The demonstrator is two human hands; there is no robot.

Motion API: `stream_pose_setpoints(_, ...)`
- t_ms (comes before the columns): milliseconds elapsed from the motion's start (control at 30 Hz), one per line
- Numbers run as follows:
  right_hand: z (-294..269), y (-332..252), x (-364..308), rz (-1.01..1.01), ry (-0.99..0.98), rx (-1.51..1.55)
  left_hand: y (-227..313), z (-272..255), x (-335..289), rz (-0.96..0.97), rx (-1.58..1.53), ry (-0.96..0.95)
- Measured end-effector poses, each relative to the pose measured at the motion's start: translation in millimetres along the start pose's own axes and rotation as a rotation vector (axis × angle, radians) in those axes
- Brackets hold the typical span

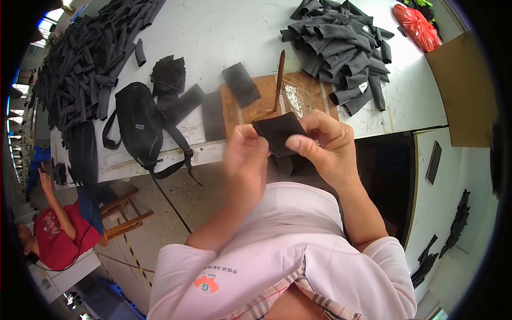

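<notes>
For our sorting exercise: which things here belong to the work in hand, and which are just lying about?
In hand: small black fabric piece, pinched by left hand and right hand; grey pile of cut fabric strips.
Lying about: black mesh strap bag; red plastic bag; brown cardboard sheet.

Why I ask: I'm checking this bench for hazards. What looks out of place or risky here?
The black bag lies at the table edge, its straps hanging over the side. Both hands, left hand and right hand, hold a black fabric piece. Nothing looks spilled or torn.
</notes>
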State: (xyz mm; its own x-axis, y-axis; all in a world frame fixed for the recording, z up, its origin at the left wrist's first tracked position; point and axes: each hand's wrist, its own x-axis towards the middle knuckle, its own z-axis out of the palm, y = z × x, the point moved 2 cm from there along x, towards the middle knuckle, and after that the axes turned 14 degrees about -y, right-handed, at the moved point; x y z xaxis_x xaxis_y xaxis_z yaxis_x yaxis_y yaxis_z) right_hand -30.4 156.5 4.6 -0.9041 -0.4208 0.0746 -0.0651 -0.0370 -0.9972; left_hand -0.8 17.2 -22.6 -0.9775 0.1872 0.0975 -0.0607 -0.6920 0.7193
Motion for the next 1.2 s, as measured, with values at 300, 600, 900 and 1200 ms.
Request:
stream_pose_setpoints(300, -20, -13, -10, 0.038, -0.158, -0.343, 23, 0, 18, -0.265, 0.122, -0.167)
stream_pose_setpoints(600, -17, -14, -7, 0.038, -0.449, -0.480, 44, 3, 30, -0.509, 0.575, -0.464)
stream_pose_setpoints(900, -15, -4, -2, 0.108, -0.561, -0.434, 45, -5, 24, -0.538, 0.668, -0.474)
stream_pose_setpoints(1200, -10, 3, 2, 0.100, -0.677, -0.512, 33, -15, 20, -0.537, 0.890, -0.427)
